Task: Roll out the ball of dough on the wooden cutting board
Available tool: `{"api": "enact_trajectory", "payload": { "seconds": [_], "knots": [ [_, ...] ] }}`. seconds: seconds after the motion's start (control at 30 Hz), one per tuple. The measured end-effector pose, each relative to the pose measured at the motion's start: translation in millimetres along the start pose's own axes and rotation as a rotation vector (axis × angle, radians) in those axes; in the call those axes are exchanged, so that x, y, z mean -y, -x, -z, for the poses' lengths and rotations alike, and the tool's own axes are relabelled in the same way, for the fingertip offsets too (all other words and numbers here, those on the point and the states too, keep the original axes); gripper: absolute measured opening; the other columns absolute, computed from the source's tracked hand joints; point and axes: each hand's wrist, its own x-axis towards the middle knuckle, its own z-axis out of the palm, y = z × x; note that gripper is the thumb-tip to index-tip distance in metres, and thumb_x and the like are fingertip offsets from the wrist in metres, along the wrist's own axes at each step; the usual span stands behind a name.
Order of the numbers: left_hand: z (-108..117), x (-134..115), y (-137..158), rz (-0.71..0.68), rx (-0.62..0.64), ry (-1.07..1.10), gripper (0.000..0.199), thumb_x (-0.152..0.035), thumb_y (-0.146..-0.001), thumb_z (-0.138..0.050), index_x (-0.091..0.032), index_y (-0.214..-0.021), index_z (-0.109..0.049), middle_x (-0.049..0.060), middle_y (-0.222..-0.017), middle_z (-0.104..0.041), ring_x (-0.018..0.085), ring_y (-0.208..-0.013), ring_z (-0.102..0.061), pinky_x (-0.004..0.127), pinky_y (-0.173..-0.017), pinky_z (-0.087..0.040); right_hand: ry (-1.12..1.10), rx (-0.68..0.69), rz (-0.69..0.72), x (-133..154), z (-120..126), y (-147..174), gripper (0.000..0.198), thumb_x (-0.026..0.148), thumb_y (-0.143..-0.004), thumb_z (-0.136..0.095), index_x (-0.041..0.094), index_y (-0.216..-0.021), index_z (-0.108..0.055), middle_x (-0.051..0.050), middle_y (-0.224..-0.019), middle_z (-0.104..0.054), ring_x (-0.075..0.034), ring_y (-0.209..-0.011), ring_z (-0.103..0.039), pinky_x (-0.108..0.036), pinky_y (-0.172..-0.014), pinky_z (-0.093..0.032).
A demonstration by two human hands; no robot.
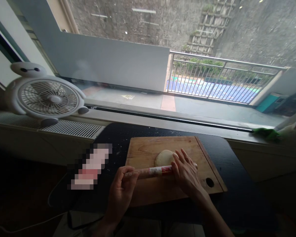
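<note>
A pale, round, flattened piece of dough [164, 158] lies on a wooden cutting board [148, 144]. Across the board, just on the near side of the dough, runs a rolling pin [154, 171] with a red and white printed label. My left hand [122, 189] is closed around the pin's left end, thumb along the top. Over its right part lies my right hand [186, 171], gripping it under the palm, with fingers reaching forward at the dough's right edge. The pin's right tip shows just beyond that hand. Part of the dough is hidden by my right fingers.
The board sits on a dark table [212, 144] with white specks. A blurred-out pinkish item [91, 168] lies left of it. A white fan [54, 98] stands on the sill by the window. Green cloth [267, 134] lies at the right, and a white cable [27, 228] hangs lower left.
</note>
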Motion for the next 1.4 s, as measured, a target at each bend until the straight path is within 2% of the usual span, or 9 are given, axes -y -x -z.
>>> {"api": "enact_trajectory", "payload": {
  "seconds": [0.1,0.17,0.37,0.47,0.7,0.8,1.1,1.2,1.4],
  "knots": [
    [-2,5,2,-0.014,0.017,0.045,0.028,-0.04,-0.08,-0.058,-0.022,-0.101,-0.054,0.003,-0.1,-0.061,0.019,-0.091,-0.06,0.029,-0.081,-0.048,0.041,-0.055,-0.011,-2,-5,46,0.053,0.037,-0.093,-0.029,0.017,-0.142,-0.027,-0.006,-0.146,-0.032,-0.023,-0.138,-0.016,-0.045,-0.109,-0.023],
    [-2,6,2,-0.015,0.022,0.05,0.028,-0.04,-0.08,-0.058,-0.022,-0.1,-0.054,0.003,-0.099,-0.061,0.019,-0.09,-0.061,0.028,-0.08,-0.049,0.05,-0.067,-0.029,-4,-6,45,0.053,0.038,-0.093,-0.029,0.017,-0.142,-0.028,-0.006,-0.147,-0.031,-0.024,-0.138,-0.014,-0.046,-0.109,-0.022],
    [-1,-1,-2,0.008,-0.014,0.014,0.021,-0.04,-0.082,-0.055,-0.022,-0.092,-0.057,0.001,-0.091,-0.062,0.018,-0.087,-0.06,0.025,-0.076,-0.048,-0.055,0.088,-0.051,-2,1,-69,0.051,0.046,-0.095,-0.021,0.022,-0.132,-0.045,-0.005,-0.143,-0.037,-0.023,-0.138,-0.013,-0.042,-0.109,-0.024],
    [1,-3,-2,0.021,-0.026,0.002,0.021,-0.04,-0.082,-0.054,-0.022,-0.093,-0.057,0.001,-0.091,-0.062,0.018,-0.087,-0.06,0.026,-0.075,-0.048,-0.095,0.198,-0.074,3,4,-97,0.055,0.051,-0.093,-0.021,0.02,-0.135,-0.041,-0.006,-0.145,-0.033,-0.024,-0.138,-0.016,-0.043,-0.107,-0.027],
    [-1,3,2,0.0,0.029,0.065,0.023,-0.035,-0.081,-0.057,-0.023,-0.1,-0.053,0.001,-0.098,-0.06,0.017,-0.09,-0.06,0.025,-0.08,-0.048,0.043,0.009,0.011,1,0,16,0.047,0.043,-0.094,-0.026,0.024,-0.135,-0.041,-0.002,-0.143,-0.037,-0.022,-0.138,-0.016,-0.044,-0.108,-0.024],
    [0,4,1,0.008,0.071,0.1,0.022,-0.035,-0.082,-0.056,-0.023,-0.101,-0.053,0.001,-0.098,-0.06,0.016,-0.087,-0.061,0.025,-0.078,-0.048,0.078,-0.034,0.006,-4,-4,36,0.051,0.043,-0.093,-0.029,0.021,-0.138,-0.036,-0.003,-0.144,-0.036,-0.022,-0.138,-0.016,-0.044,-0.11,-0.02],
    [0,-3,-3,-0.038,0.025,-0.023,0.015,-0.034,-0.086,-0.051,-0.022,-0.095,-0.055,0.0,-0.092,-0.061,0.017,-0.087,-0.059,0.026,-0.077,-0.047,-0.061,0.146,-0.099,10,-6,-105,0.048,0.049,-0.091,-0.031,0.023,-0.128,-0.049,-0.006,-0.139,-0.042,-0.026,-0.134,-0.024,-0.045,-0.103,-0.029],
    [3,-7,0,-0.184,0.033,-0.139,0.014,-0.031,-0.087,-0.05,-0.023,-0.096,-0.056,0.002,-0.096,-0.059,0.019,-0.093,-0.057,0.03,-0.082,-0.046,-0.04,0.055,-0.073,9,-3,-80,0.046,0.043,-0.093,-0.03,0.021,-0.127,-0.05,-0.007,-0.139,-0.042,-0.025,-0.135,-0.023,-0.043,-0.103,-0.029],
    [-17,-35,-23,-0.512,0.23,-0.557,0.019,-0.021,-0.089,-0.042,-0.023,-0.099,-0.058,0.004,-0.097,-0.058,0.021,-0.095,-0.053,0.043,-0.093,-0.038,0.061,-0.169,0.086,-9,-4,44,0.039,0.033,-0.093,-0.036,0.025,-0.128,-0.047,-0.002,-0.136,-0.047,-0.023,-0.134,-0.026,-0.041,-0.104,-0.03]
  ]
}}
